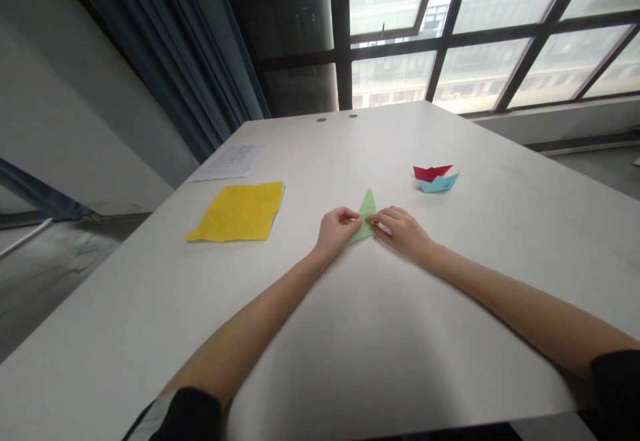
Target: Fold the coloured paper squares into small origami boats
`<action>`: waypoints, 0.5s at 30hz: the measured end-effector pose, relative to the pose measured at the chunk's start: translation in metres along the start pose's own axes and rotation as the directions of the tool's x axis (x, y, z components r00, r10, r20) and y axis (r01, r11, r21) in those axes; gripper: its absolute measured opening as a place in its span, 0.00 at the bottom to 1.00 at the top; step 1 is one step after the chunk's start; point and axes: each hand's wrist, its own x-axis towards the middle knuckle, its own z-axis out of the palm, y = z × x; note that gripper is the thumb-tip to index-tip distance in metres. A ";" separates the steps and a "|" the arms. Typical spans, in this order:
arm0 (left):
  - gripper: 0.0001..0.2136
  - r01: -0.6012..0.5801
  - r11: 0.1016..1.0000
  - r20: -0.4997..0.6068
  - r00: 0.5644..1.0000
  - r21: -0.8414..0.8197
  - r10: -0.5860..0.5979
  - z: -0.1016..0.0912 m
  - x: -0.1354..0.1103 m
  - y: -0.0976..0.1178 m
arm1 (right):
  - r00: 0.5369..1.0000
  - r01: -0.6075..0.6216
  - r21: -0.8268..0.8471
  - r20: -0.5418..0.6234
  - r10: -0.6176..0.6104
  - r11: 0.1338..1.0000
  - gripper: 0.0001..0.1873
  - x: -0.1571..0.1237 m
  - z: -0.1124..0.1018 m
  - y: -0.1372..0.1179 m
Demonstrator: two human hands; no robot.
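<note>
A light green folded paper point(369, 205) lies on the white table between my hands, its pointed tip facing away from me. My left hand point(339, 229) pinches its left side, thumb and fingers close together. From the right, my right hand point(399, 229) has its fingers closed on the paper's right side near the middle. Fingers of both hands cover part of the folds. Farther off to the right stand a red paper boat point(429, 173) and a light blue paper boat point(439, 183), side by side.
To the left is a stack of square paper point(240, 213), yellow on top with a blue edge showing beneath. Behind it lies a printed white sheet point(231, 162). The white table point(350, 334) reaches toward the windows, with two round dark spots near its far edge.
</note>
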 end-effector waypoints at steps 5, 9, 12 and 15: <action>0.08 0.072 0.985 0.048 0.997 -0.159 -0.066 0.004 -0.004 0.012 | 0.996 -0.087 0.129 -0.020 0.090 0.988 0.09 0.000 -0.001 -0.004; 0.12 0.110 0.961 0.077 0.993 -0.254 -0.093 0.006 -0.007 0.016 | 0.974 -0.219 0.235 0.002 0.225 0.947 0.10 0.001 -0.003 -0.012; 0.16 0.135 0.953 0.082 0.990 -0.271 -0.117 0.007 -0.008 0.016 | 0.964 -0.259 0.320 0.032 0.262 0.911 0.10 0.001 -0.004 -0.016; 0.17 0.171 0.940 0.060 0.985 -0.296 -0.160 0.007 -0.007 0.016 | 0.960 -0.271 0.397 0.046 0.276 0.877 0.13 0.001 -0.003 -0.017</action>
